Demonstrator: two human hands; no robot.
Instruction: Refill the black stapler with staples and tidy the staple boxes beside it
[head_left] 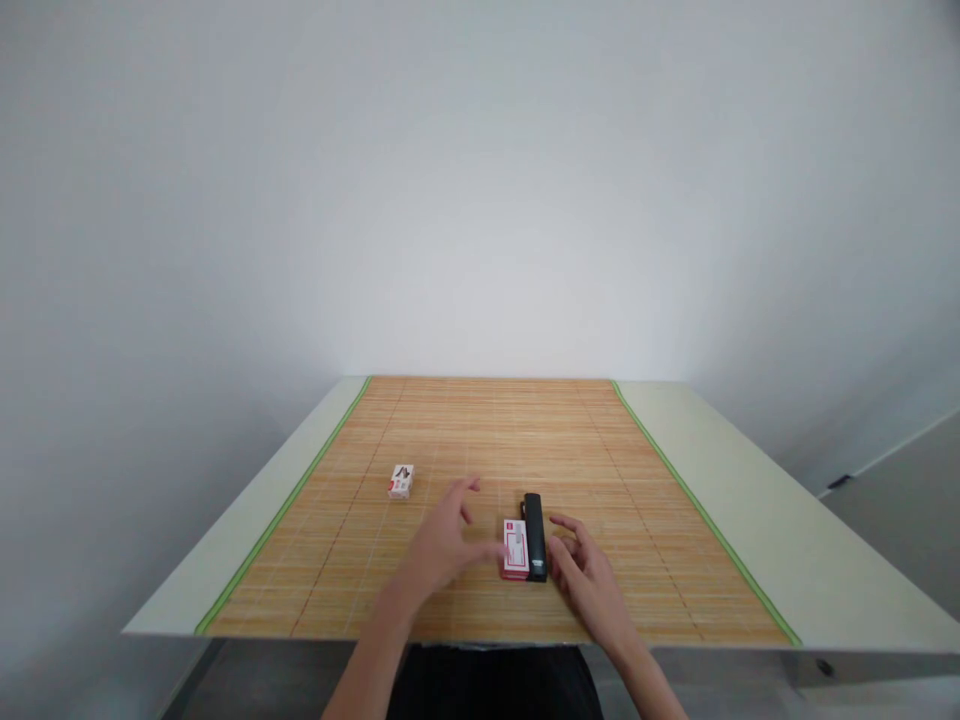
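Note:
A black stapler point(535, 535) lies lengthwise on the bamboo mat, and a small red-and-white box point(516, 547) rests against its left side. My left hand point(442, 540) hovers left of that box, thumb and fingers spread with nothing between them; its thumb tip overlaps the box's left edge, and whether it touches is unclear. Just right of the stapler is my right hand point(585, 575), fingers loosely curved and apart, holding nothing that I can see. Farther off to the left sits a second small white box point(402, 480) with dark and red print.
The bamboo mat point(495, 430) with green edging covers the middle of a pale table point(750, 500). A plain white wall point(480, 200) rises behind the table's far edge. The near table edge runs just in front of my lap.

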